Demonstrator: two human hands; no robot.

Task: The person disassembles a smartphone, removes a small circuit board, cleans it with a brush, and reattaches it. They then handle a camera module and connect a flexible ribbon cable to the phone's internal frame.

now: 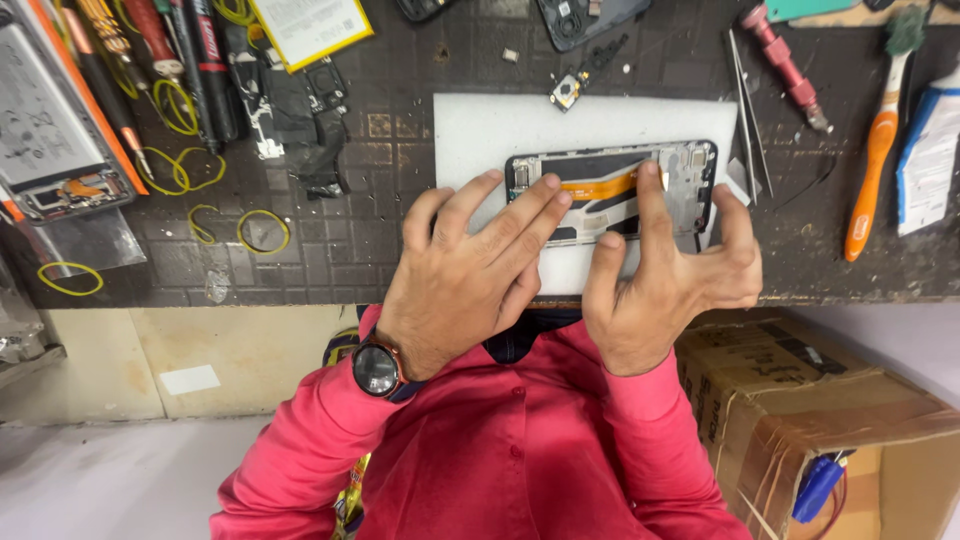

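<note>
An opened phone [690, 165] with its back cover off lies on a white mat [480, 130] at the table's near edge. An orange flex cable [600, 187] runs across its inside. My left hand [465, 275], with a watch on its wrist, lays its fingers over the phone's left end and holds it down. My right hand [665, 280] straddles the phone's right half. Its forefinger presses on the right end of the orange cable, its thumb is at the near edge, and another finger is at the right end.
Tweezers [745, 110], a red screwdriver [785, 65] and an orange-handled brush [875, 150] lie right of the mat. A small loose part [567, 90] sits behind it. Left are yellow rubber bands [262, 230], pens, a battery [310, 30] and another dismantled phone [55, 130]. A cardboard box [800, 400] stands below right.
</note>
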